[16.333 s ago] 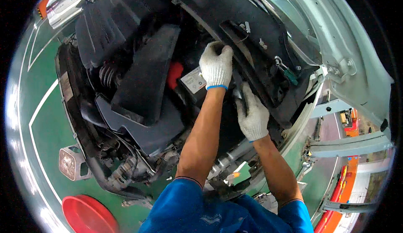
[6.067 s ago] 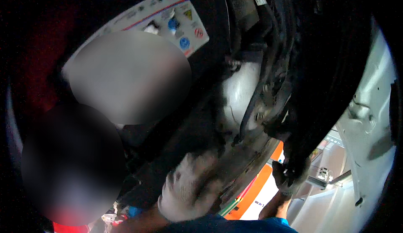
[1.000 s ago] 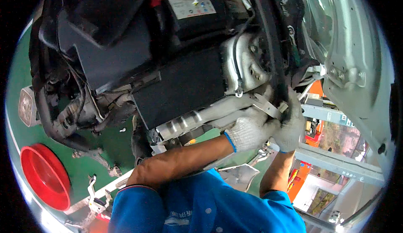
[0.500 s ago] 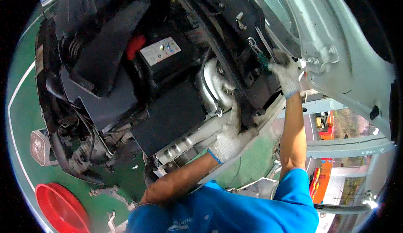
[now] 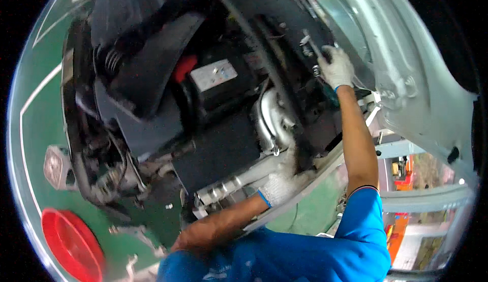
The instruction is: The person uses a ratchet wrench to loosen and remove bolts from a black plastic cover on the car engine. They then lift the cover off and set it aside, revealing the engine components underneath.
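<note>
The engine bay (image 5: 213,129) of a pale car fills the view, with a black battery (image 5: 216,76) near its middle. The gloved right hand (image 5: 335,68) reaches up to the black panel (image 5: 284,7) by the fender, fingers curled around a small metal tool (image 5: 311,45). The gloved left hand (image 5: 282,183) presses flat against the silver lower edge, gripping nothing. A red bin (image 5: 71,244) sits on the green floor.

Hands half lost in the engine bay

The left hand (image 5: 284,180) has its fingertips hidden behind dark engine parts; whatever the right hand (image 5: 335,67) grips is too small to tell; the red tub (image 5: 68,244) is cut by the rim.
</note>
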`<act>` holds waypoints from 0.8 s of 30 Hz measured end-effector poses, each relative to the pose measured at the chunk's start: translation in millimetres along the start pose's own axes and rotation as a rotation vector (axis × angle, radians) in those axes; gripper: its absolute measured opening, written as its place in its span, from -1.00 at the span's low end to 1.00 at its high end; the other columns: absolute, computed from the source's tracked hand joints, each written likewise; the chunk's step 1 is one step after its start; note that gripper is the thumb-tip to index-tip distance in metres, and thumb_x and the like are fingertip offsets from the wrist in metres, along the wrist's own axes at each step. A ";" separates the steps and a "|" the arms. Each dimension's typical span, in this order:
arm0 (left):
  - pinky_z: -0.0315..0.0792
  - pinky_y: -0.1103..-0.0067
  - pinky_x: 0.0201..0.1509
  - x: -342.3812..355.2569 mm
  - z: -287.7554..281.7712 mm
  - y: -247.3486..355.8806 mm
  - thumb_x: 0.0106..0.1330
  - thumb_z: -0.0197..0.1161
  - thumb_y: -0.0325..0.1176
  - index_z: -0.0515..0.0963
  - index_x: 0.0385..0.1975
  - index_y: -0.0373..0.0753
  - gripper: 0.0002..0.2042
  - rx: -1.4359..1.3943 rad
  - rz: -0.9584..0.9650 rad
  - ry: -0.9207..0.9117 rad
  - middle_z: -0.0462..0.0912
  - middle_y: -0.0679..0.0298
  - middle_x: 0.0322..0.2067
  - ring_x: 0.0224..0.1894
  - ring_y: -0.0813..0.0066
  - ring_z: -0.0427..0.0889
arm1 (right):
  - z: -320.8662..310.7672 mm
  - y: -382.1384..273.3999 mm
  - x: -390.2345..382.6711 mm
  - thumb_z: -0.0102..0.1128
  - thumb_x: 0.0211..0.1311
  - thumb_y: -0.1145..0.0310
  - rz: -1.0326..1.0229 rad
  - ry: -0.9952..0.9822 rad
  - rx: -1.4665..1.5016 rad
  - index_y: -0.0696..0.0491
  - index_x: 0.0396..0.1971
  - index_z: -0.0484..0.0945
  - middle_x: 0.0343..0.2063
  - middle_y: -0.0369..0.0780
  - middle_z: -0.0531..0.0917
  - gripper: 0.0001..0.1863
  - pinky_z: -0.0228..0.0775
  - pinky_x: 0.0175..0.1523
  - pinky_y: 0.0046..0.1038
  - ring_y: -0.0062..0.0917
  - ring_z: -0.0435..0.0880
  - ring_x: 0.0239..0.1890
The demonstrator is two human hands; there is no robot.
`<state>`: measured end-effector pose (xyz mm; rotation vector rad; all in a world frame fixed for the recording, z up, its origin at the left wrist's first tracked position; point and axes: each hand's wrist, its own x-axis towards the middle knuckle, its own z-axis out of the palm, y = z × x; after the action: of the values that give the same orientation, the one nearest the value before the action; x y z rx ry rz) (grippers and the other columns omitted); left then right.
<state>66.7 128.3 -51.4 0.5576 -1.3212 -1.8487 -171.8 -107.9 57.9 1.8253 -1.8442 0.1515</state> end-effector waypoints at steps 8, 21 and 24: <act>0.50 0.25 0.24 -6.9 4.9 -16.1 0.28 0.31 -0.23 -0.32 0.55 -0.34 0.02 0.047 -0.043 0.006 0.57 -0.35 0.07 0.13 -0.19 0.61 | 0.9 -20.7 63.8 0.16 0.37 0.31 -0.429 -0.371 0.144 -0.20 0.16 0.58 0.15 -0.29 0.59 -0.63 0.50 0.23 -0.24 -0.23 0.62 0.14; 0.41 0.37 0.31 3.8 2.7 17.7 0.28 0.28 -0.41 -0.02 0.47 -0.53 -0.18 0.286 -0.234 0.084 0.57 -0.18 0.12 0.17 0.05 0.59 | -18.7 5.9 54.9 0.20 0.35 0.22 -0.072 -0.094 0.506 0.04 0.07 0.53 -0.02 -0.06 0.70 -0.64 0.46 0.21 -0.27 -0.17 0.68 0.07; 0.51 0.39 0.19 1.3 -31.0 54.3 0.30 0.30 -0.35 0.06 0.45 -0.50 -0.22 0.728 -0.323 -0.075 0.67 -0.11 -0.01 0.02 0.12 0.70 | -64.6 -10.7 -4.7 0.32 0.28 0.39 0.146 -0.121 0.972 0.11 -0.07 0.59 -0.14 -0.23 0.70 -0.74 0.47 0.13 -0.44 -0.57 0.64 -0.08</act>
<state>106.8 100.7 -12.2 1.1373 -2.0598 -1.5968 -143.1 -76.1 107.6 2.3076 -2.1794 1.1881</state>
